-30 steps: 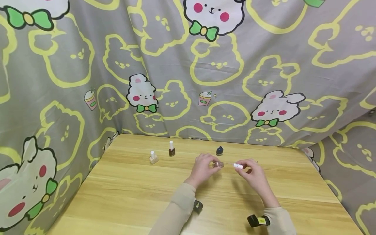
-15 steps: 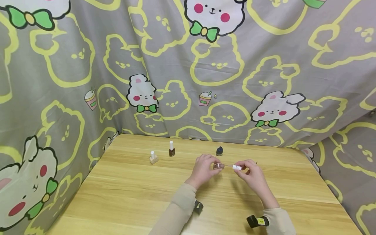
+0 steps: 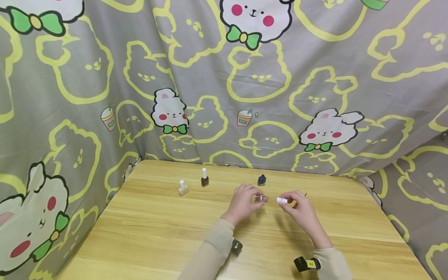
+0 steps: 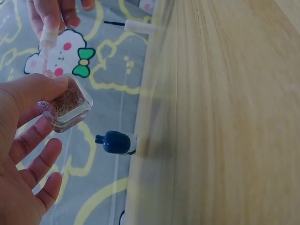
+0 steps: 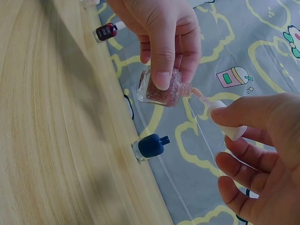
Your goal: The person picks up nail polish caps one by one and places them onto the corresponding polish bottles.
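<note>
My left hand [image 3: 244, 202] pinches a clear nail polish bottle [image 5: 161, 89] of pinkish glitter between thumb and fingers, tipped on its side with its neck toward the right hand. Between thumb and fingertips, my right hand [image 3: 300, 206] holds the white brush cap [image 5: 227, 123]. Its thin brush [image 5: 200, 95] points at the bottle's neck, the tip right at the mouth. Both are held above the table. Just beyond the hands stands an uncapped bottle of dark blue nail polish [image 3: 261, 179].
Toward the back left of the wooden table [image 3: 157, 229] stand a beige nail polish bottle [image 3: 183, 189] and a dark red one [image 3: 205, 180], both white-capped. A second white brush cap [image 4: 139, 27] with a dark brush lies beyond the right hand. A patterned curtain [image 3: 210, 77] hangs behind.
The right hand has shifted slightly left with the brush cap, bringing the brush to the bottle's neck. The glitter bottle has turned and dropped a little in the left hand.
</note>
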Motion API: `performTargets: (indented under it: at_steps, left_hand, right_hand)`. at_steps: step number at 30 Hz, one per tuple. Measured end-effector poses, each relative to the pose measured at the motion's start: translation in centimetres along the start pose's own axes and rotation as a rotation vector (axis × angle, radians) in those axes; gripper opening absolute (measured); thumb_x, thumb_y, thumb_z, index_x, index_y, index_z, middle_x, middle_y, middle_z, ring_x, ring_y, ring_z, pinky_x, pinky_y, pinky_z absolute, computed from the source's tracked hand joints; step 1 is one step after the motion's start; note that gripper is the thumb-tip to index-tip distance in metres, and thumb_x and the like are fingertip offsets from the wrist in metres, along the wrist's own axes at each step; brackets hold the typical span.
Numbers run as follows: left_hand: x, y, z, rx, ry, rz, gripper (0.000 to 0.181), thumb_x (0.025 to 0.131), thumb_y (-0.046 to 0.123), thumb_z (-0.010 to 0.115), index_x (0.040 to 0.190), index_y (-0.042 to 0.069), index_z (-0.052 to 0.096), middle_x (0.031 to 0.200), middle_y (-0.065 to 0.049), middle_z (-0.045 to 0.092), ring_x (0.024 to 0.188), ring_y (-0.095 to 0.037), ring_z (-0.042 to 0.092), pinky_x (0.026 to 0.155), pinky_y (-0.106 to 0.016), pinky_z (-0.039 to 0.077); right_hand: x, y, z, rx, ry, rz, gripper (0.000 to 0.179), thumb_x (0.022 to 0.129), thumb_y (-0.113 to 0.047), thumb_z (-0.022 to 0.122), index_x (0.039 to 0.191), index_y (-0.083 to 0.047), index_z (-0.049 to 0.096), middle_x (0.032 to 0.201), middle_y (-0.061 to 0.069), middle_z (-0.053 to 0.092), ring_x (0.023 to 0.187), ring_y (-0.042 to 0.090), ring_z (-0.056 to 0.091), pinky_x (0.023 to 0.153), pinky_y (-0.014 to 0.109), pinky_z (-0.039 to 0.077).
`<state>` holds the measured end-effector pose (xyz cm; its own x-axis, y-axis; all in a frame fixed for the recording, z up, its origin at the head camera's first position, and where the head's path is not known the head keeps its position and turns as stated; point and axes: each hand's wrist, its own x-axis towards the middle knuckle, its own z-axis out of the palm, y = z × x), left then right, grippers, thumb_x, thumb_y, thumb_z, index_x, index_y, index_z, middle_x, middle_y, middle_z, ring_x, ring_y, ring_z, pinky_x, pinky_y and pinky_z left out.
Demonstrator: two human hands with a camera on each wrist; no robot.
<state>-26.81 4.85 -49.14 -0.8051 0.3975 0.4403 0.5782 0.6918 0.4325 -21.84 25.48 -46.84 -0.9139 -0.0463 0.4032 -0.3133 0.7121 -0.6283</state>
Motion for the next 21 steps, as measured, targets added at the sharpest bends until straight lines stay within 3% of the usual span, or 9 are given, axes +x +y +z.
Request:
performTargets:
  at_steps: [21]
  left_hand:
    - [-0.02, 0.39, 0.47, 0.015, -0.001, 0.047, 0.023, 0.079, 0.036, 0.079, 0.099, 0.027, 0.071, 0.101, 0.013, 0.069, 0.100, -0.010, 0.059, 0.093, -0.033, 0.043]
  right_hand:
    - [0.01, -0.23, -0.05, -0.013, -0.027, -0.011, 0.019, 0.078, -0.001, 0.076, 0.096, -0.006, 0.071, 0.086, 0.002, 0.061, 0.080, 0.018, 0.054, 0.061, 0.020, 0.043]
